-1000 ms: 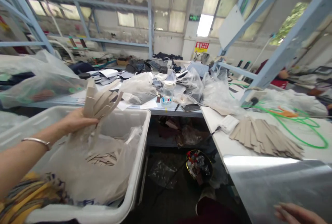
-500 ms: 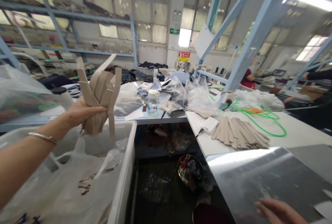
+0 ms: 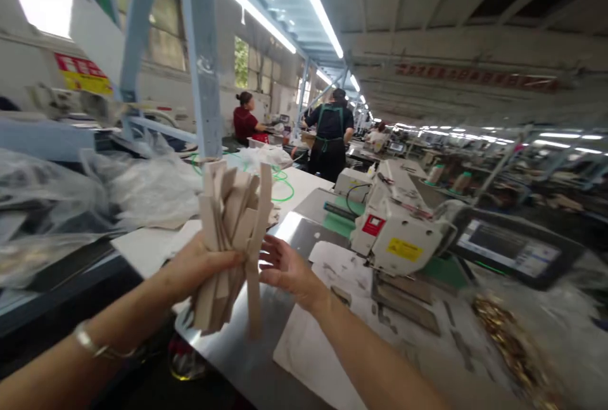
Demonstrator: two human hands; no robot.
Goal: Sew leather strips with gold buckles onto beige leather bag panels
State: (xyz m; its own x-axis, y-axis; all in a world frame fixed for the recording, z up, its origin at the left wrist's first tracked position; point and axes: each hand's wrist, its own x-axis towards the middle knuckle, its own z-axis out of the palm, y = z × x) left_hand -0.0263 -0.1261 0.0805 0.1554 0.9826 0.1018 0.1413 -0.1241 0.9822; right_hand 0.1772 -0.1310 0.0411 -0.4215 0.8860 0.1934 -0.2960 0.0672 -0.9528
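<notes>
My left hand [image 3: 213, 267] grips a thick bundle of beige strips [image 3: 232, 207], held upright over the near edge of a shiny metal plate [image 3: 237, 359]. One longer strip hangs down on the bundle's right side. Just right of the bundle is my right hand [image 3: 289, 270], its fingers spread and pointing at the strips. Whether its fingertips touch them I cannot tell. Behind the bundle, the fanned pile of strips on the white table [image 3: 301, 182] is mostly hidden.
A white sewing machine [image 3: 399, 220] with a screen [image 3: 510, 245] stands at the right. Near it lies a bag of gold-coloured pieces [image 3: 517, 346]. Plastic bags [image 3: 152, 188] lie at the left, beside a blue post [image 3: 199, 55]. Two people [image 3: 330, 128] are farther back.
The view has swung to the right. My left hand has carried the bundle from above the white bin to the metal plate. My right hand has come up beside it, fingers spread.
</notes>
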